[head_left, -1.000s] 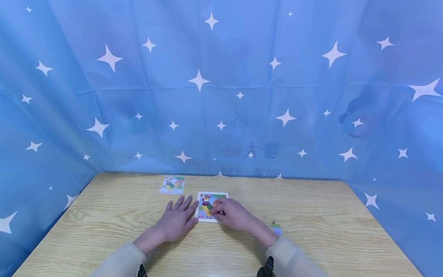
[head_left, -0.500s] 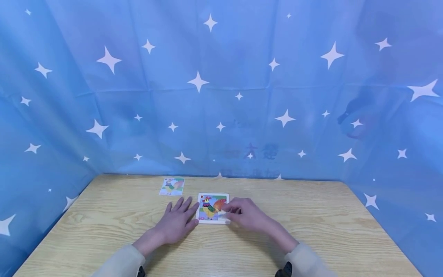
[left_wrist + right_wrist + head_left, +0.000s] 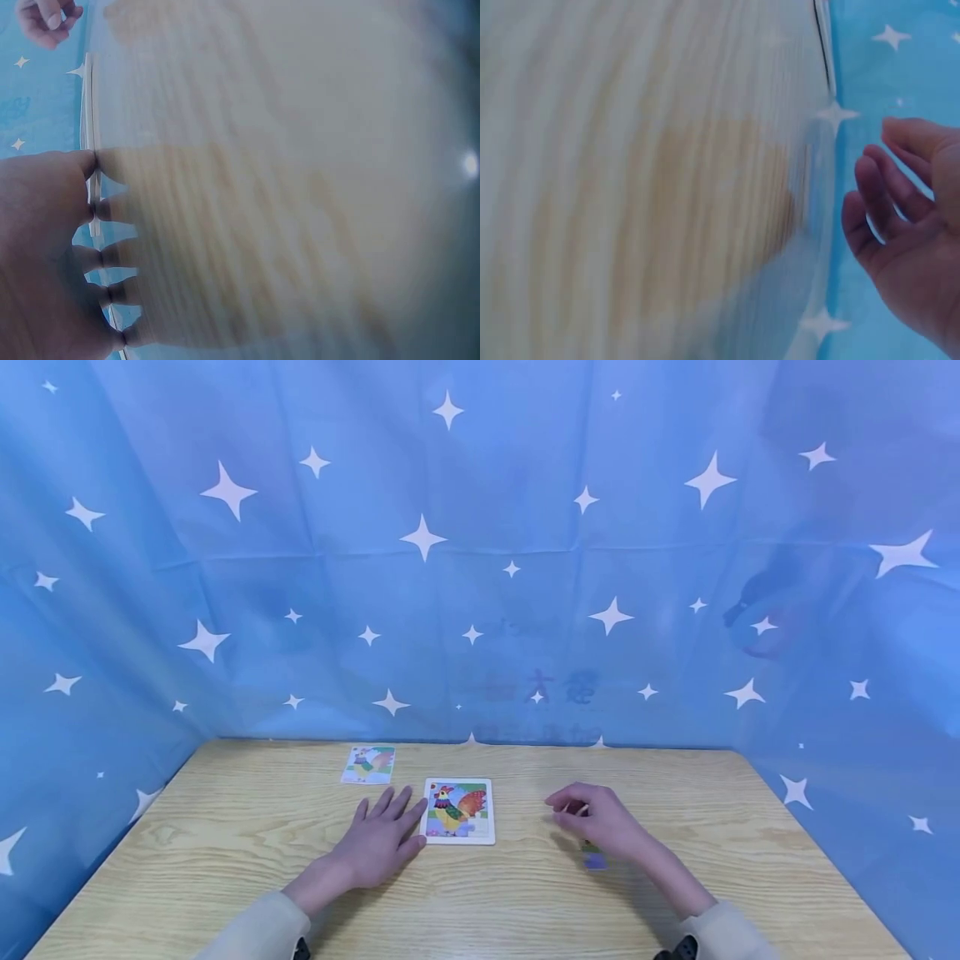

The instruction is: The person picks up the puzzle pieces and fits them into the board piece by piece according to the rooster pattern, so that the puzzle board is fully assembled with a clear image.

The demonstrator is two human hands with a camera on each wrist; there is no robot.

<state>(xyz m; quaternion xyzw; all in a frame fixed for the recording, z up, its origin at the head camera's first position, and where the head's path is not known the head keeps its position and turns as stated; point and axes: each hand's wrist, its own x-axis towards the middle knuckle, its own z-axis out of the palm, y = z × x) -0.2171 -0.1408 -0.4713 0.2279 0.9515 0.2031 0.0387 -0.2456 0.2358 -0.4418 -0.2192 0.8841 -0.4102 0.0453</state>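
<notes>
A white-framed jigsaw puzzle (image 3: 491, 810) with a rooster picture lies on the table; a pale gap shows at its lower right. My left hand (image 3: 378, 845) rests flat with spread fingers, index finger and thumb against the frame's left edge. To the right, my right hand (image 3: 600, 818) hovers over the table, its fingers loosely bent and nothing visible between them, as the right wrist view also shows. Partly hidden below that hand lies a loose puzzle piece (image 3: 595, 861), green and lilac.
A paper card (image 3: 368, 764) bearing the same rooster picture lies behind the left hand, near the back edge of the wooden table (image 3: 480, 910). Directly behind the table hangs a blue curtain (image 3: 525, 652) with white stars.
My right hand has left the puzzle and moved right, over the loose piece. A piece of the rooster's tail that it was handling now sits in the frame. The left hand stays put.
</notes>
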